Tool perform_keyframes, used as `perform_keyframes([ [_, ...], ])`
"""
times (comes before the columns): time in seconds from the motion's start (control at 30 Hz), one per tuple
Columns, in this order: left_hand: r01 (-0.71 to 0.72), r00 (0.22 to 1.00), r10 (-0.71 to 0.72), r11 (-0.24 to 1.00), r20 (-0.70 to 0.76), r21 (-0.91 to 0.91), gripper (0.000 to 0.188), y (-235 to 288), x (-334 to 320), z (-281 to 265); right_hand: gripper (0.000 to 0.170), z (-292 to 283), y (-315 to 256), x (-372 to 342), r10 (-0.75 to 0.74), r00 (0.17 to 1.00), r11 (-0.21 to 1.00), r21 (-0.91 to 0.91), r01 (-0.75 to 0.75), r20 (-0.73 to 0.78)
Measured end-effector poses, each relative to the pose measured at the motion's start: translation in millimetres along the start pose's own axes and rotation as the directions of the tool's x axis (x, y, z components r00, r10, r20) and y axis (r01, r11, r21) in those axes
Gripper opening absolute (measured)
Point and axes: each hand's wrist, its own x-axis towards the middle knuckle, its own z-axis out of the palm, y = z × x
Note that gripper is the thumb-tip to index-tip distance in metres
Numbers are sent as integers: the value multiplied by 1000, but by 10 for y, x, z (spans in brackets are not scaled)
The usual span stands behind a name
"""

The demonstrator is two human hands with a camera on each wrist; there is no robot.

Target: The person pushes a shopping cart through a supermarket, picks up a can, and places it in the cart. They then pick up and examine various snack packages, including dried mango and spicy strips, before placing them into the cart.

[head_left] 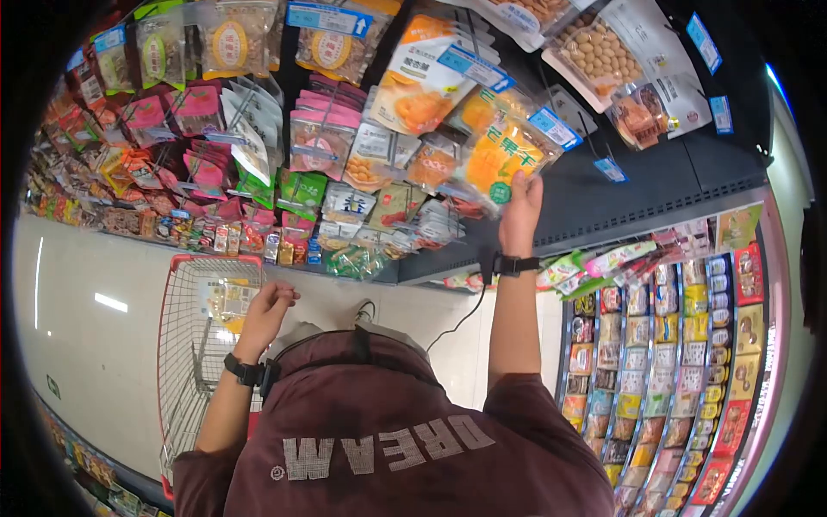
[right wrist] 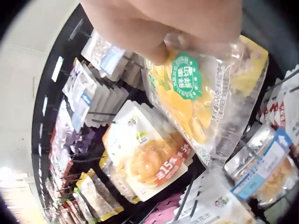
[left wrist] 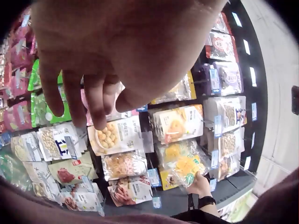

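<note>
My right hand (head_left: 519, 214) pinches the lower edge of a clear and yellow bag of dried mango (head_left: 498, 164) at the rack of hanging snack bags. In the right wrist view the thumb and fingers lie over the edge of the mango bag (right wrist: 187, 119), beside its round green label. Another yellow bag hangs just behind it. My left hand (head_left: 270, 310) holds nothing and hovers over the shopping cart's side, fingers loosely bent. The left wrist view has the left hand (left wrist: 126, 51) large in front of the rack.
A red-rimmed wire shopping cart (head_left: 164, 345) stands at my left with a package inside. White bags with orange fruit pictures (head_left: 422, 73) hang left of the mango. Blue price tags (head_left: 556, 127) stick out on hooks. Shelves of small packs (head_left: 655, 362) stand at the right.
</note>
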Motion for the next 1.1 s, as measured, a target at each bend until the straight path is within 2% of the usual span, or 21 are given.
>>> perform_keyframes([
  [0.03,-14,999,12,999,52,29,22,85,38,61,33,44,-103,-195,13,1000,993,119,-13,3],
  [0.07,-4,998,2,1000,65,30,22,213,72,128,35,32,-232,-374,126,992,991,53,-125,-16],
  [0.13,-119,974,100,989,203,85,25,514,151,280,32,60,-292,-662,126,988,980,141,-137,89],
  [0.2,-183,945,185,982,270,-33,30,754,240,460,31,99,-331,-953,205,972,970,111,-218,117],
  [0.27,-283,908,305,952,286,-116,39,1036,282,689,30,201,-355,-1234,299,943,946,86,-314,148],
  [0.33,-275,926,307,948,220,-162,42,1238,234,957,29,336,-393,-1522,464,840,862,73,-501,281],
  [0.37,-248,939,277,956,205,-157,42,1219,255,1047,29,399,-399,-1639,516,794,828,53,-559,321],
  [0.43,-155,954,183,979,238,-132,41,1181,360,1142,29,480,-306,-1789,531,778,810,69,-583,335],
  [0.53,-144,953,195,965,233,-218,40,991,457,1151,36,404,-196,-1828,543,756,805,29,-592,367],
  [0.6,-95,957,154,968,248,-234,39,982,402,1131,47,434,-272,-1778,539,689,718,164,-676,484],
  [0.67,-47,948,138,951,285,-306,40,1007,312,1155,55,345,-363,-1737,503,670,719,166,-675,546],
  [0.73,18,932,122,925,342,-379,43,1106,148,1267,57,270,-357,-1711,409,610,582,321,-747,678],
  [0.77,92,907,112,887,406,-452,46,1146,106,1325,62,167,-227,-1734,431,606,731,135,-668,669],
  [0.8,85,911,113,890,397,-448,46,1067,125,1374,62,119,-89,-1729,425,602,729,139,-670,676],
  [0.87,199,748,35,941,662,-275,71,918,168,1496,62,172,23,-1687,468,439,505,175,-845,767],
  [0.9,257,745,-104,956,659,-140,64,865,158,1551,57,114,-5,-1652,405,355,393,190,-900,843],
  [0.93,252,752,-107,958,651,-134,64,847,154,1629,57,43,8,-1635,394,352,389,192,-901,849],
  [1.0,140,773,-38,984,633,-111,55,781,160,1794,50,-165,90,-1596,256,479,512,302,-804,840],
  [1.03,30,806,-21,1000,592,-5,64,811,173,1808,41,-264,75,-1510,346,502,457,325,-828,793],
  [1.07,29,812,-28,1000,583,7,64,849,127,1830,41,-343,60,-1434,336,500,448,331,-830,798],
  [1.1,56,886,-59,998,460,21,67,894,62,1854,38,-415,36,-1355,402,564,529,320,-786,721],
])
